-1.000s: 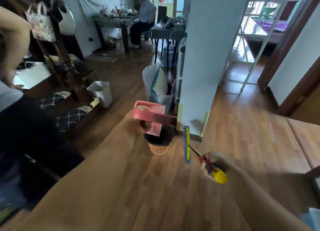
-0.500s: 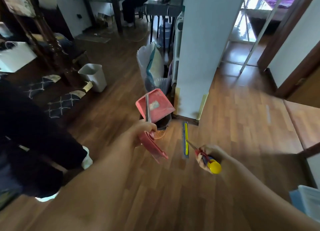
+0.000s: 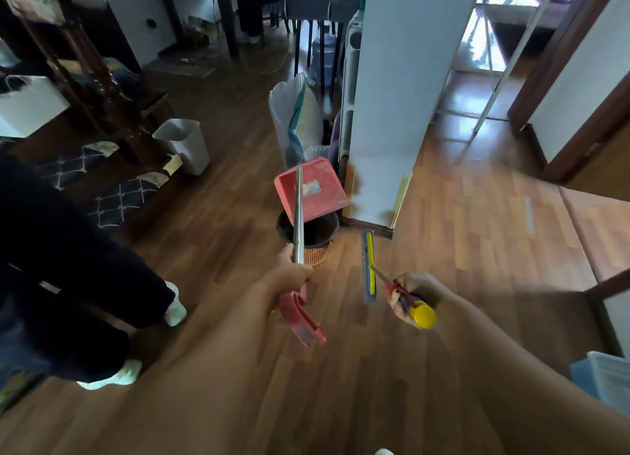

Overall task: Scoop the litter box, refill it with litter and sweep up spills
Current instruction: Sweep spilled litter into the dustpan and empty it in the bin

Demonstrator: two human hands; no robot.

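My left hand [image 3: 292, 271] grips the metal handle of a red dustpan [image 3: 312, 189], whose pan hangs tilted over a small orange waste basket [image 3: 315, 241] lined with a black bag. A red curved grip piece sticks out below that hand. My right hand [image 3: 410, 292] holds the red, blue and yellow handle of a broom, and its blue and yellow broom head [image 3: 369, 267] rests on the wooden floor just right of the basket.
A white pillar [image 3: 385, 113] stands right behind the basket, with a bag [image 3: 296, 120] leaning beside it. A white bin [image 3: 184, 144] sits to the left. A person in dark trousers [image 3: 68, 267] stands at my left. A pale blue box [image 3: 606, 376] shows at the lower right edge.
The dustpan went from lying low over the basket to being held up by its metal handle, pan tipped above the basket. My view dropped toward the floor. The broom hardly moved.
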